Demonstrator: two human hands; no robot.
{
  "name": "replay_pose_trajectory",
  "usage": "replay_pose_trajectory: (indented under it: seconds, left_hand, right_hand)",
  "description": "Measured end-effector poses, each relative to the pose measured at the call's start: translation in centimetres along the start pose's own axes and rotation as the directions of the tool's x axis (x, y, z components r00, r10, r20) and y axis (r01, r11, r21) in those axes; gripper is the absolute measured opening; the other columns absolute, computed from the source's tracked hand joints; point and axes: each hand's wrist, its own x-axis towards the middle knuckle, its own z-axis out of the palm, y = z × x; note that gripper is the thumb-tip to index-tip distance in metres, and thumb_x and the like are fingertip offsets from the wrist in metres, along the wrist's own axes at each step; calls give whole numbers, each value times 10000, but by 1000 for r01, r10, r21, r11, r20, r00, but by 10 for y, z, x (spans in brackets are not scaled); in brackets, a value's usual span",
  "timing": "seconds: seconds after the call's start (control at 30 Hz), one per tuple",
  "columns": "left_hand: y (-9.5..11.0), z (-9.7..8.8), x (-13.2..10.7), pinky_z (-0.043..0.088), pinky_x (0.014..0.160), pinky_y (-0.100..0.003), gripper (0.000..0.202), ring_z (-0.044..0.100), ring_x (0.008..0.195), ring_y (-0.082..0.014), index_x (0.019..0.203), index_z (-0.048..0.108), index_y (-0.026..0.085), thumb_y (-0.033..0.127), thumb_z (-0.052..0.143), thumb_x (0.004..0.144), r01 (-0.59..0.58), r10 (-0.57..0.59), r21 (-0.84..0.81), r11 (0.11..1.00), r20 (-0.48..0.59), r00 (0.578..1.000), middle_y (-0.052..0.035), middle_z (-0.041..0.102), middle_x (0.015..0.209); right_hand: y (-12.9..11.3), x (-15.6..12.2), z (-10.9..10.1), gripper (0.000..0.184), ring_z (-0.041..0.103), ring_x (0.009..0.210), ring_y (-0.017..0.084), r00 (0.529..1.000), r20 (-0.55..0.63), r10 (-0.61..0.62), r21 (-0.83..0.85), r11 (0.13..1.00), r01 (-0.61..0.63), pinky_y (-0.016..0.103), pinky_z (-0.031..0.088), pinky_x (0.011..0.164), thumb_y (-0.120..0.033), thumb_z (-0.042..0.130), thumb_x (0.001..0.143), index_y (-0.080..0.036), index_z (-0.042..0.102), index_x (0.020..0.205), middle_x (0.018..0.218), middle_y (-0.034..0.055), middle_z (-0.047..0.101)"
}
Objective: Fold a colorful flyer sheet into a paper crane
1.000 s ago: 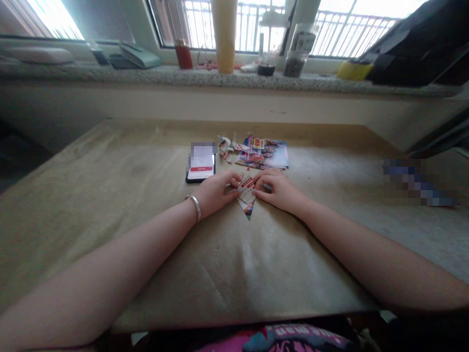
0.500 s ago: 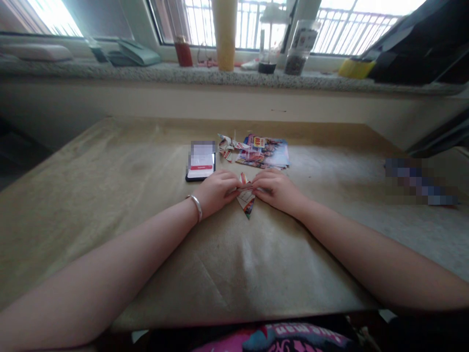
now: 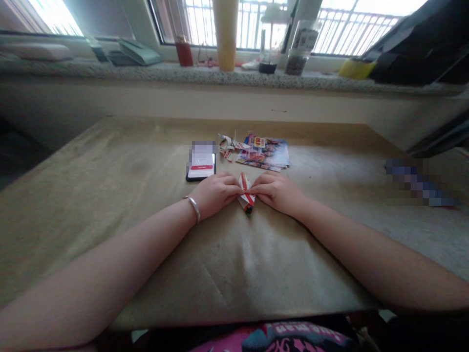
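Brown bench [image 3: 110, 195]: left hand [image 3: 216, 193] and right hand [image 3: 278, 191] pinch 1 folded paper [image 3: 246, 198]; uneven pressure could skew the crease.

On my feed the folded paper piece [image 3: 246, 194] sits on the table [image 3: 110, 205], pinched between the fingertips of the left hand [image 3: 216, 192] and the right hand [image 3: 278, 190]. Just beyond the left fingers lies the phone [image 3: 201, 166]. Beyond the right fingers lies the leaflet stack [image 3: 264, 153]. The small folded scraps [image 3: 229, 144] sit between those two, farther back.
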Motion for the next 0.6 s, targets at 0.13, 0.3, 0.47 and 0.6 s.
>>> replay_pose_trajectory:
  seconds: [0.13, 0.3, 0.47, 0.6]
  left_hand:
    - [1, -1, 0, 493, 783, -281, 255, 592, 878, -160, 926, 707, 206, 243, 455, 943, -10, 10, 34, 999, 3, 1000, -54, 674, 888]
    - [1, -5, 0, 490, 730, -253, 242, 596, 835, -143, 962, 701, 221, 258, 462, 948, -53, 47, 107, 993, 60, 997, -46, 674, 904]
    - [0, -9, 1, 483, 705, -253, 204, 600, 833, -149, 1007, 682, 220, 221, 494, 930, -105, 83, 168, 980, 137, 987, -44, 673, 946]
    - [1, -11, 1, 484, 712, -248, 218, 604, 839, -143, 1041, 669, 216, 207, 483, 928, -127, 93, 204, 971, 167, 982, -52, 673, 963]
  right_hand:
    - [-3, 0, -1, 264, 584, 850, 182, 1000, 21, -7, -30, 1000, 8, 312, 456, 756, -204, 489, 900, -271, 722, 1005, 915, 59, 677]
    - [-6, 0, -4, 268, 590, 832, 181, 998, 54, -16, -105, 994, 22, 301, 451, 718, -208, 484, 901, -265, 721, 1014, 928, 58, 684]
    - [-5, 0, -6, 269, 593, 830, 181, 998, 63, -30, -155, 987, 39, 300, 453, 714, -214, 491, 896, -270, 721, 1024, 940, 42, 694]
    - [-5, -2, -7, 270, 598, 836, 185, 997, 65, -34, -173, 984, 45, 310, 459, 726, -202, 494, 890, -266, 726, 1011, 971, 40, 703]
